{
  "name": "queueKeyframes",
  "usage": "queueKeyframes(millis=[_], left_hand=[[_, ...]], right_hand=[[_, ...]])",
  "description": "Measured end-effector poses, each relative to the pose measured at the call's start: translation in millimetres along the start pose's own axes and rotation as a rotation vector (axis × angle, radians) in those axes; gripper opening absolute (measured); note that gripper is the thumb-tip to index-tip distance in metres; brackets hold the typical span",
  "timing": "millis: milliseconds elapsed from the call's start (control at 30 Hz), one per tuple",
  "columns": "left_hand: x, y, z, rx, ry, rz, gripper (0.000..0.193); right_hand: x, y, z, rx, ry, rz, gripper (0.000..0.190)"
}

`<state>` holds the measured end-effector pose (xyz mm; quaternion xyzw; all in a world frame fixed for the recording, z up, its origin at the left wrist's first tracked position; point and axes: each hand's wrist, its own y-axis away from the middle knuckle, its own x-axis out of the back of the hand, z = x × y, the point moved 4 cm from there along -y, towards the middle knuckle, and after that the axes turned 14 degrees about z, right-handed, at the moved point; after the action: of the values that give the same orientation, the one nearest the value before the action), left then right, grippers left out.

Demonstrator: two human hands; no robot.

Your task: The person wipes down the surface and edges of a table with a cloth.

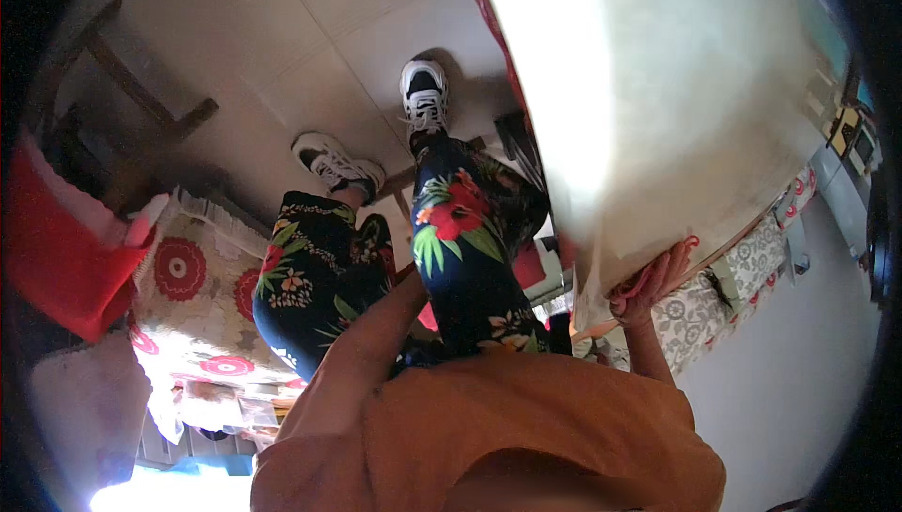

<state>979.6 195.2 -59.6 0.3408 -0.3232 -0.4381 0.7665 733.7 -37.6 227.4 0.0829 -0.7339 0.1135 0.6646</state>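
My right hand [662, 276] is at the near edge of a pale tabletop [676, 110], its fingers lying along the surface. It holds a crumpled pinkish-red cloth [638, 285] against the top, with a small loop showing past the fingertips. My left forearm [384, 332] reaches down between my legs, and the left hand is hidden behind my thigh. Dark floral trousers [458, 230] cover my legs. A white and black sneaker [425, 93] is on my right foot.
Patterned grey-and-white fabric [694, 311] runs below the table edge on the right. To the left are a seat covered in flower-print fabric [211, 300], a red cloth item [67, 244] and a dark wooden frame [134, 82] on the tiled floor [296, 40]. Strong glare whitens part of the tabletop.
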Motion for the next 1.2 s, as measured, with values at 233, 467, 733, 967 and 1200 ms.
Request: queueKeyframes(millis=[233, 467, 733, 967, 1200], left_hand=[[29, -41, -23, -0.152, -0.306, 0.183, 0.028], [33, -97, -46, -0.250, -0.581, 0.393, 0.030], [76, -114, -35, -0.253, -0.759, 0.532, 0.031], [114, -83, -95, -0.260, -0.821, 0.612, 0.033], [326, 155, 44, -0.016, -0.641, 1.067, 0.040]], right_hand=[[-10, 3, 5, 0.001, -0.049, 0.036, 0.090], [-6, -12, -11, 0.019, -0.063, 0.083, 0.092], [-6, -10, -17, 0.193, -0.352, 0.473, 0.071], [-7, 12, -25, 0.303, -0.053, 0.192, 0.076], [-28, -9, -58, 0.376, -0.032, 0.065, 0.073]])
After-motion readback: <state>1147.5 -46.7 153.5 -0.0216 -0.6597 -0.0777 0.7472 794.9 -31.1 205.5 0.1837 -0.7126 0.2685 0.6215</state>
